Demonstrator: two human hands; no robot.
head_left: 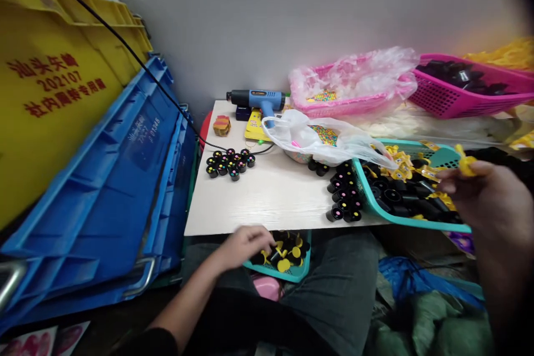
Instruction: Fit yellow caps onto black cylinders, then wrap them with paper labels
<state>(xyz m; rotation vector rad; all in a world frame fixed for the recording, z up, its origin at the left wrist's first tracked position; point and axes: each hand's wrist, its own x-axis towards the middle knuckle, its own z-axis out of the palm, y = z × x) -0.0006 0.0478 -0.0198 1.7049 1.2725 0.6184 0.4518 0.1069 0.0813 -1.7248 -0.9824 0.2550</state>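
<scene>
My left hand [246, 245] reaches down into a small teal basket [292, 273] on my lap, its fingers curled among black and yellow caps [287, 253]; what it grips is hidden. My right hand [479, 186] is raised at the right over a larger teal basket [367, 200] of black cylinders and yellow parts, pinching a small yellow piece [465, 162]. A cluster of black caps with coloured dots [230, 162] lies on the white table [267, 200]. More such caps [344, 194] stand in rows beside the large basket.
A blue heat gun [261, 101] with a black cord lies at the table's back. A plastic bag with coloured beads [321, 136], two pink baskets [471, 103], and stacked blue [117, 194] and yellow crates [54, 83] at the left surround the table.
</scene>
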